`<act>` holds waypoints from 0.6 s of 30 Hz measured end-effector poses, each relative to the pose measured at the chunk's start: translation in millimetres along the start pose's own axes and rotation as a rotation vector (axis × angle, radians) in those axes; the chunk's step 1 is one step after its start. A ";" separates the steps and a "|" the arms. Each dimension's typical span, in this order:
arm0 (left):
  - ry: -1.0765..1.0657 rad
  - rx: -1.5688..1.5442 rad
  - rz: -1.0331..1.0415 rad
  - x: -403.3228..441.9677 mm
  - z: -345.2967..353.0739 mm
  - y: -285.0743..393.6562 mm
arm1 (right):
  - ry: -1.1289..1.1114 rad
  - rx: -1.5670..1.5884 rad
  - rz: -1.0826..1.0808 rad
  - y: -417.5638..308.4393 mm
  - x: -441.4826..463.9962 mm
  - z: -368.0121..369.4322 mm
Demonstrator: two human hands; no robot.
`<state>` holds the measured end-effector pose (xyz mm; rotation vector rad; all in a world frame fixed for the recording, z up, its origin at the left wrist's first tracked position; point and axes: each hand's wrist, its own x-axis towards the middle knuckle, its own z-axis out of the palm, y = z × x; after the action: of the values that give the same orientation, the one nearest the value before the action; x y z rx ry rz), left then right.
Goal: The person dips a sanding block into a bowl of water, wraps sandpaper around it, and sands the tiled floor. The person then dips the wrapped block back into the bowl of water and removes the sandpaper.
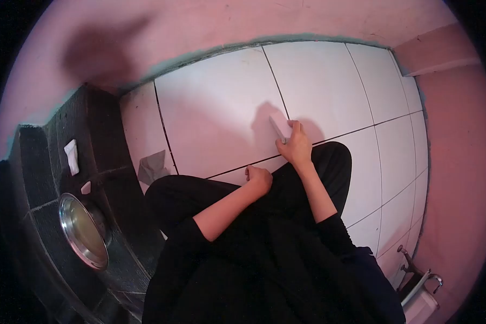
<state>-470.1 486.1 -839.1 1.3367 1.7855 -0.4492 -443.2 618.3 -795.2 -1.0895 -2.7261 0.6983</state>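
My right hand (298, 144) pinches a thin, pale, flat piece (278, 128) with a pointed far end and a darker edge; its exact kind is not clear. It is held above the white floor tiles (216, 108) and casts a shadow there. Curled closed, my left hand (259, 180) rests by my lap, and whatever its fingers may hold is hidden. A creased grey sheet (153, 166) lies on the tiles beside my left knee.
On the dark tiled step (110, 140) at left stand a shiny metal bowl (65, 218) with liquid, a folded white cloth (71, 156) and a small whitish piece (86, 188). A pink wall (210, 24) borders the floor. Metal-and-white fittings (421, 297) show at lower right.
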 end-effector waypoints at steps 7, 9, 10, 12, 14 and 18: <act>-0.034 0.009 -0.021 3.0 -0.9 0.0 | -0.115 -0.057 0.132 -4.4 6.5 7.4; -0.126 0.055 -0.029 2.0 -4.9 0.9 | -0.136 -0.082 0.096 0.1 4.7 12.8; -0.125 0.056 -0.028 0.4 -7.2 0.9 | -0.135 -0.082 0.097 3.2 4.2 13.2; -0.119 0.036 -0.032 -2.3 -9.8 0.5 | -0.118 -0.090 0.051 5.0 2.9 10.3; -0.111 0.025 -0.022 -4.0 -10.8 -0.1 | -0.109 -0.055 0.080 0.4 1.5 6.3; -0.107 0.012 -0.020 -2.4 -12.2 -2.9 | -0.079 0.051 0.120 -1.3 1.4 8.8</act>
<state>-477.4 492.2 -830.7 1.2799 1.7123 -0.5333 -447.5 615.1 -802.6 -1.2486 -2.7082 0.8405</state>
